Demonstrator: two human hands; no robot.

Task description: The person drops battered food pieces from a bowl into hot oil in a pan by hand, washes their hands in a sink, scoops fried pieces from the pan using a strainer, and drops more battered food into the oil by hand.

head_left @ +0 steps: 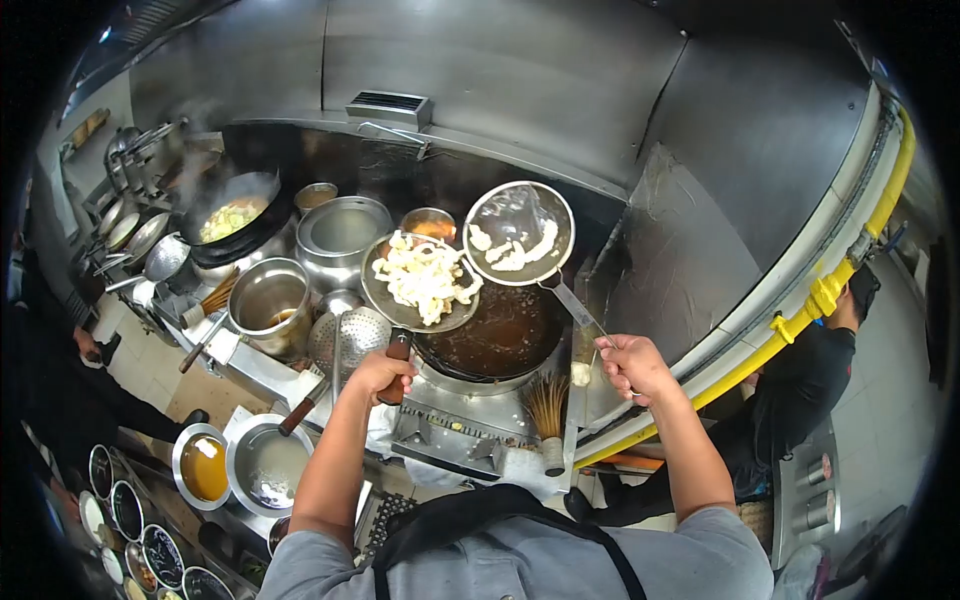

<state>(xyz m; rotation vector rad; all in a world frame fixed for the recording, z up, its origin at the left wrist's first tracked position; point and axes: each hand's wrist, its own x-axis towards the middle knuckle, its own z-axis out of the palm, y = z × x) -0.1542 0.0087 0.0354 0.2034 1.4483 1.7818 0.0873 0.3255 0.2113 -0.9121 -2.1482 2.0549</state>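
The left hand (382, 377) grips a heaped strainer (388, 308), the right hand (634, 368) a skimmer (548, 266); pale pieces (425, 275) sit in both, near the dark liquid (505, 335) (hot, I'd guess). A careless tilt could drop some, splashing it.

The left hand (383, 378) grips the wooden handle (400, 346) of a strainer (391, 314) heaped with pale pieces (425, 278); the right hand (635, 370) holds a 2nd strainer (552, 207) with fewer. Beyond and between the 2 grips sits dark liquid (510, 335). A brush (546, 408) stands nearer the right grip, a perforated skimmer (366, 334) just beyond the left.
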